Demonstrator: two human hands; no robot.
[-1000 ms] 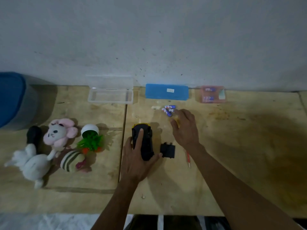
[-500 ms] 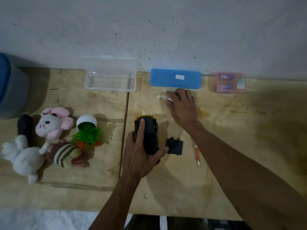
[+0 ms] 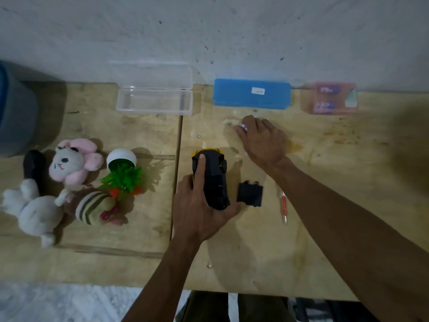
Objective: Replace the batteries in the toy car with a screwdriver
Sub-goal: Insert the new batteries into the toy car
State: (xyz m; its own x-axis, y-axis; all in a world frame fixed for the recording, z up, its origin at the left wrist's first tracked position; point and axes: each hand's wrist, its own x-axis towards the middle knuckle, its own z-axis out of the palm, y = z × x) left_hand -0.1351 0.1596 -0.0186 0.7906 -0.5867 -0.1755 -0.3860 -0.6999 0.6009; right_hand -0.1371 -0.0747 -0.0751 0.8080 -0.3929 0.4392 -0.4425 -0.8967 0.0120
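Observation:
The toy car (image 3: 214, 180), yellow with a black underside, lies upside down on the wooden table (image 3: 325, 173). My left hand (image 3: 202, 205) grips it, index finger stretched along its underside. The black battery cover (image 3: 250, 193) lies just right of the car. A small red screwdriver (image 3: 283, 206) lies further right, beside my right forearm. Beyond the car, my right hand (image 3: 263, 140) lies over the loose batteries (image 3: 244, 127) with curled fingers; only one battery end shows at the fingertips.
At the back, against the wall, stand an open clear plastic case (image 3: 154, 98), a closed blue case (image 3: 251, 96) and a pink box of batteries (image 3: 329, 101). Plush toys (image 3: 67, 182) and a tipped white pot with a green plant (image 3: 123, 168) lie left. A small white piece (image 3: 228, 122) lies left of my right hand.
My right hand moved away from me onto the loose batteries and its fingers curled over them. My left hand stayed on the car.

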